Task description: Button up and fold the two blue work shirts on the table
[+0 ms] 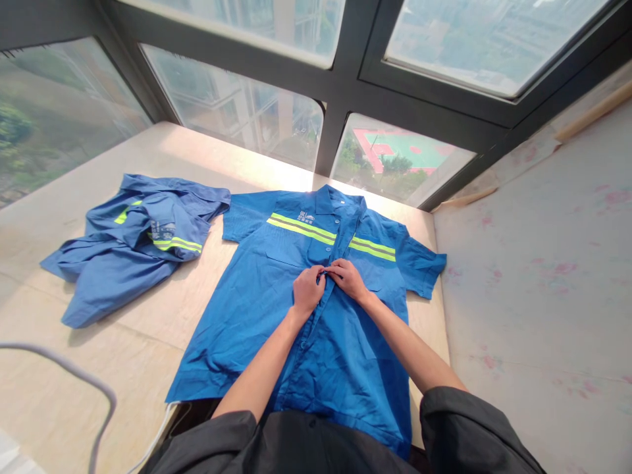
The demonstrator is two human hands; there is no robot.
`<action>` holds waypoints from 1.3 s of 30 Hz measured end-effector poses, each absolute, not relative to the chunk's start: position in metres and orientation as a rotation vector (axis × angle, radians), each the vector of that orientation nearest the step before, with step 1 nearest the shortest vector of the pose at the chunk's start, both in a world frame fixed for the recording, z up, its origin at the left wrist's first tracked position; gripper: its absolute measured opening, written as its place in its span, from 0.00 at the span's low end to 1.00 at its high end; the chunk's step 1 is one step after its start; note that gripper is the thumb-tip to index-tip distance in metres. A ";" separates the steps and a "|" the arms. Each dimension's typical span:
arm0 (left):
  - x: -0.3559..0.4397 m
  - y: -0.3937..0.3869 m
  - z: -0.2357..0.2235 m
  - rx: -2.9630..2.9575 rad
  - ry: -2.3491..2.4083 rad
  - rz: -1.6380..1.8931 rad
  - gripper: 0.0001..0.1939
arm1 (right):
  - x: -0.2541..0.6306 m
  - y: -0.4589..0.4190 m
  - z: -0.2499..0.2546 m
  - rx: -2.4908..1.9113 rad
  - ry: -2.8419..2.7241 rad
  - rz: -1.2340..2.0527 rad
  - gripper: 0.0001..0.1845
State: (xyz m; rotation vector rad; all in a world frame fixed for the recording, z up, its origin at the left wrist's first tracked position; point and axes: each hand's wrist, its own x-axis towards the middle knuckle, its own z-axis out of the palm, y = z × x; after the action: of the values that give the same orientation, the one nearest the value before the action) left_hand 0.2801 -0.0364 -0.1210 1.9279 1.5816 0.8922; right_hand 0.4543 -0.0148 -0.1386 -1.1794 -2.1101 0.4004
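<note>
A blue short-sleeved work shirt point(251, 309) with yellow-green reflective stripes lies spread on its back, collar toward the window. My left hand point(309, 289) pinches the edge of its front placket near the middle of the chest. Right beside it, my right hand point(347, 278) grips the same spot from the other side, fingertips nearly touching the left ones. Some buttons show on the placket above and below my hands. Whatever button lies between my fingertips is hidden.
A second blue work shirt point(133, 243) lies crumpled on the pale surface point(143, 355) to the left. A grey cable point(74, 372) curves at the lower left, near a thin white cord point(155, 438). Windows point(247, 108) stand behind; a floral-papered wall point(538, 296) borders the right.
</note>
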 end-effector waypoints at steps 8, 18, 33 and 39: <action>0.281 -0.034 -0.114 1.919 1.606 0.727 0.16 | 0.452 -0.015 -0.133 -1.257 -2.116 0.452 0.13; 0.281 -0.029 -0.113 1.677 1.552 0.956 0.09 | 0.451 -0.012 -0.128 -1.231 -2.055 0.527 0.10; 0.279 -0.028 -0.114 1.550 1.580 0.964 0.08 | 0.432 -0.039 -0.109 -1.503 -2.093 0.389 0.11; 0.281 -0.030 -0.110 1.508 1.611 0.958 0.08 | 0.422 -0.044 -0.116 -1.637 -2.045 0.265 0.14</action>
State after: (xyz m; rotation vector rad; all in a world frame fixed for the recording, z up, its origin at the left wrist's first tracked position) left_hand 0.2805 -0.0298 -0.1101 1.5079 1.6109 0.9578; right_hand 0.4220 -0.0443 -0.1161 -1.6370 -2.0455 0.2654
